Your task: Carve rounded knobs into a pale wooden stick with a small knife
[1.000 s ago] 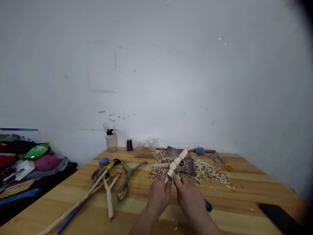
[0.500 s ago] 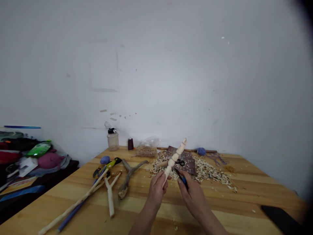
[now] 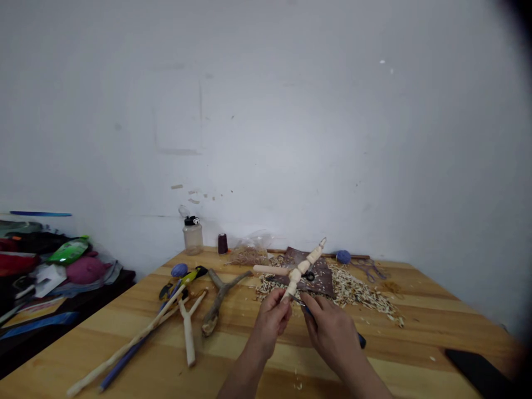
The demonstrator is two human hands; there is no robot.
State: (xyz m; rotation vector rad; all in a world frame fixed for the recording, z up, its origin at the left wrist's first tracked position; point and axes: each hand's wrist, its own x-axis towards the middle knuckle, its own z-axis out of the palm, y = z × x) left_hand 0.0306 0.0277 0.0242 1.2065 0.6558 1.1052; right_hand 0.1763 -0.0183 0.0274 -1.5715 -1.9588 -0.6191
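Note:
My left hand point(image 3: 270, 323) is closed round the lower end of a pale, peeled forked stick point(image 3: 296, 275) with notches and knobs carved along it. One branch rises to the upper right and a smooth one points left. My right hand point(image 3: 332, 331) grips a carving knife point(image 3: 308, 310) with a dark blue handle, whose butt shows past the wrist. Its blade lies at the stick just above my left fingers; the exact contact is too small to tell. Behind the stick, wood shavings point(image 3: 361, 293) are heaped on and around a brown leather piece point(image 3: 322, 280), with dark scissors point(image 3: 308, 275) partly hidden.
To the left lie a peeled fork point(image 3: 188, 332), a bark-covered fork point(image 3: 216, 302), long sticks point(image 3: 120, 354) and a yellow-black tool point(image 3: 193, 275). A bottle point(image 3: 193, 238), thread spool point(image 3: 222, 244) and plastic bag point(image 3: 249, 255) stand along the wall. A black flat object point(image 3: 477, 371) lies right.
The forked stick has turned in my left hand, so its smooth branch now shows fully to the left. My right hand has rolled over, bringing the knife's butt into sight and its blade lower along the stick.

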